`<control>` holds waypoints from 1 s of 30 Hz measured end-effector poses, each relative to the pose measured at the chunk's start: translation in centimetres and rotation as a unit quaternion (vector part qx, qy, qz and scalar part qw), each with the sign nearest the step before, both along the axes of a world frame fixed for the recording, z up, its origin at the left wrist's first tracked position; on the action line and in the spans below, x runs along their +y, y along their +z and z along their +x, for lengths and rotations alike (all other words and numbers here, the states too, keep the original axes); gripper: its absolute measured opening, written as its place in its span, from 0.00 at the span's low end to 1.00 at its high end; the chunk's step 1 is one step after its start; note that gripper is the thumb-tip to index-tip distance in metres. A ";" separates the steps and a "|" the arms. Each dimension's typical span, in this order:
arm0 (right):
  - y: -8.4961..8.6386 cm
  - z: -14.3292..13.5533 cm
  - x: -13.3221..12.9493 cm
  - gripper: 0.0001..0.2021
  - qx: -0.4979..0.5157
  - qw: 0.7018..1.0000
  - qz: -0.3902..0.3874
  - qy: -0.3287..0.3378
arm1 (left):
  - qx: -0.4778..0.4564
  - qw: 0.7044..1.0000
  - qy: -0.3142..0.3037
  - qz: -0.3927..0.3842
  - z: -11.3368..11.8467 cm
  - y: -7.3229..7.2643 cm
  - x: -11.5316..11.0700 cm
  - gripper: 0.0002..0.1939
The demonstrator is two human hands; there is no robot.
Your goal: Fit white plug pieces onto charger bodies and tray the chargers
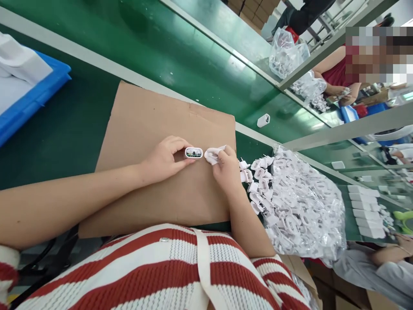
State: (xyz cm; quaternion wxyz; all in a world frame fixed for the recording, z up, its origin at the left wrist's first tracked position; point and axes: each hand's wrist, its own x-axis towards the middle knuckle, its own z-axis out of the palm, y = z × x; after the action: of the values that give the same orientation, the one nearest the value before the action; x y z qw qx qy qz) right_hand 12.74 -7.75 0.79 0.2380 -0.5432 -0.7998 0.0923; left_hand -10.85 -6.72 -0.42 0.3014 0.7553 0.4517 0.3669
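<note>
Over the brown cardboard sheet (pixel 167 116), my left hand (pixel 166 159) grips a white oval housing (pixel 194 153) between thumb and fingers. Its open end faces the camera and shows a green circuit board with small parts inside. Just to the right, my right hand (pixel 227 168) pinches a white oval ring-shaped piece (pixel 213 155). A small gap separates this piece from the housing. Beside my right forearm lies a heap of similar white plastic pieces (pixel 263 181), spilling from a clear plastic bag (pixel 306 206).
A blue tray (pixel 48 82) with white items stands at the far left. One white housing (pixel 263 120) lies on the green surface beyond the cardboard. White blocks (pixel 366 211) are lined up at the right. Other people sit at the upper right and lower right.
</note>
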 end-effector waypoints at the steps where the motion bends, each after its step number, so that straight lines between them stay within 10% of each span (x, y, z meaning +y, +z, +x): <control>1: -0.1 -0.1 0.1 0.15 0.033 0.999 0.001 -0.003 | -0.003 1.000 -0.003 -0.002 0.1 0.0 0.0 0.15; 5: 0.5 -1.2 -0.2 0.13 0.130 0.990 0.046 0.005 | -0.025 0.999 -0.042 -0.012 0.2 -0.1 0.0 0.14; 30: 3.9 -3.4 0.6 0.10 -0.094 0.988 0.030 0.121 | -0.033 0.997 -0.074 -0.006 0.3 -0.9 0.3 0.16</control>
State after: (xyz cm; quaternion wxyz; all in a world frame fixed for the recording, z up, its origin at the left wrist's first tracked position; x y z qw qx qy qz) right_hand 9.38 -7.18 4.71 0.1651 -0.4415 -0.8808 0.0450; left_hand -10.53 -6.39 -1.34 0.3470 0.7721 0.3869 0.3656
